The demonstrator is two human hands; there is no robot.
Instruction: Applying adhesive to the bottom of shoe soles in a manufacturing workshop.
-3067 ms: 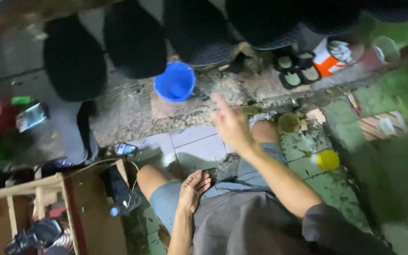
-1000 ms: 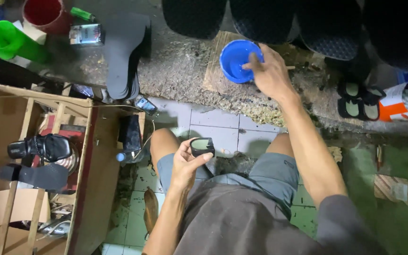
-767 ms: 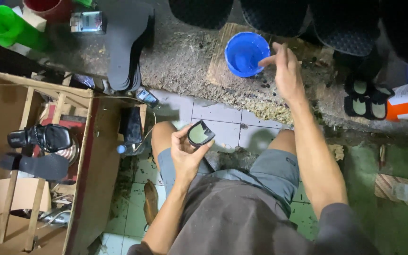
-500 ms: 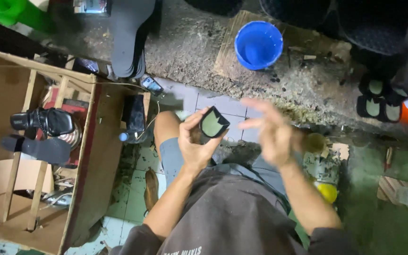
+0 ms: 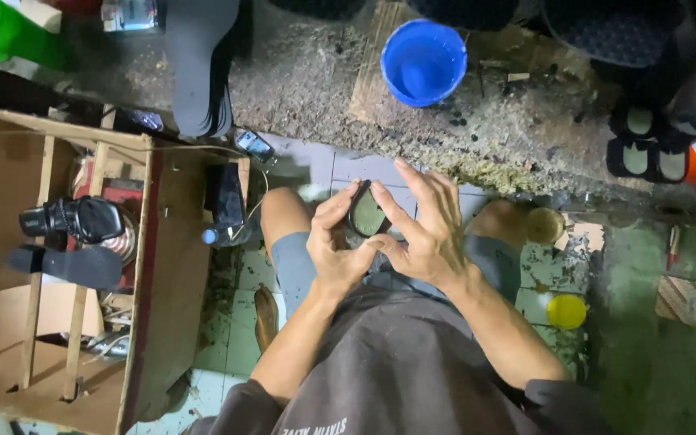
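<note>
Blue bucket (image 5: 423,63) on gritty ground (black soles (image 5: 200,60) nearby); wooden rack (image 5: 82,266) left.
</note>
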